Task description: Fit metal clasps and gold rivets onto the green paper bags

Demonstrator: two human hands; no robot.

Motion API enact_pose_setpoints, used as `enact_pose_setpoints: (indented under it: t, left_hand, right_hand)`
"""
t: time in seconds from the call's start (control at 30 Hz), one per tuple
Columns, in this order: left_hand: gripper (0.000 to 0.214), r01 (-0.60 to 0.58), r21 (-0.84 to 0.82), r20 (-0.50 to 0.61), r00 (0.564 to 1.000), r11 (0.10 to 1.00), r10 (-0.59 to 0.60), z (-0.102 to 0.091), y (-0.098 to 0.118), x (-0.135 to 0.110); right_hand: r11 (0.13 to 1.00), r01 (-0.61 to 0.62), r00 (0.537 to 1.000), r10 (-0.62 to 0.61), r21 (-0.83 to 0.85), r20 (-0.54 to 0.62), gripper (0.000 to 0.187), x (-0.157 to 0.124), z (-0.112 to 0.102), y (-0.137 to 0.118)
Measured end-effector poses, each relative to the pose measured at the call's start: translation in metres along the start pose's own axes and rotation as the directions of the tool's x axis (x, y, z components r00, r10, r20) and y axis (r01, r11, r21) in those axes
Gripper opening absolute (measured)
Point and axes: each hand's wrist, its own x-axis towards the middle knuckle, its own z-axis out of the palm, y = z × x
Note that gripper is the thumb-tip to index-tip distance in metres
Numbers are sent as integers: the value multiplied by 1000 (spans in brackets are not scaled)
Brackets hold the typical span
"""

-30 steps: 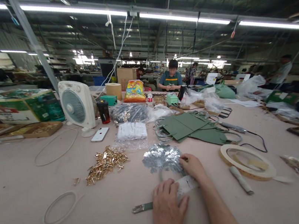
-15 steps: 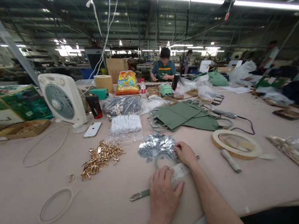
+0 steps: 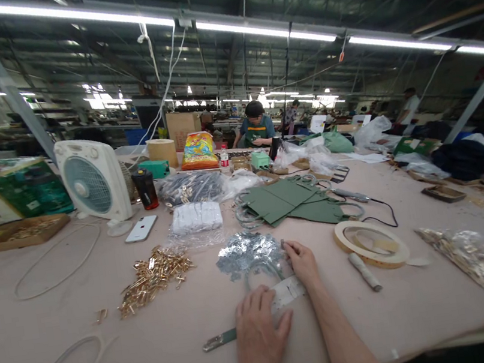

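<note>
My left hand [image 3: 258, 327] lies flat, fingers spread, on a pale panel [image 3: 288, 291] with a whitish strip along its top. A grey-green loop [image 3: 262, 270] stands up from the panel's far edge. Beyond my left hand's outer side a green strap end [image 3: 220, 340] with a metal tip sticks out. My right hand [image 3: 303, 263] is closed in a pinch, and a small metal plate [image 3: 283, 244] shows at its fingertips. Right by it spreads a pile of thin silvery metal plates [image 3: 246, 252].
Gold-coloured metal fittings [image 3: 156, 279] lie heaped on the left, near a phone [image 3: 141, 228] and a fan [image 3: 91, 180]. Green bag panels [image 3: 285, 200] with loop handles are stacked ahead. At right are a tape roll [image 3: 372, 244] and a plastic bag of metal parts [image 3: 471, 256]. A person [image 3: 255, 126] sits across the table.
My right hand has lifted slightly off the panel, and a small metal plate now shows at its fingertips. My left hand stays on the panel. The whole view has shifted a little.
</note>
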Motion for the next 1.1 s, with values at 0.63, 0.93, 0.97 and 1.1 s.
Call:
enact_pose_setpoints:
  t: [0.63, 0.93, 0.97, 1.1]
  left_hand:
    - [36, -185, 0, 269, 947, 983, 178, 10, 46, 25]
    - [21, 16, 55, 286, 958, 998, -31, 42, 58, 45]
    - [21, 23, 60, 285, 958, 998, -40, 43, 58, 45]
    - [15, -15, 82, 280, 960, 997, -8, 43, 58, 43]
  right_hand:
    - [981, -128, 990, 118, 147, 73, 55, -79, -76, 0]
    - [977, -130, 989, 116, 169, 94, 49, -78, -78, 1]
    - [977, -126, 989, 111, 172, 99, 48, -79, -78, 2]
    - [983, -110, 989, 93, 146, 117, 44, -80, -76, 5]
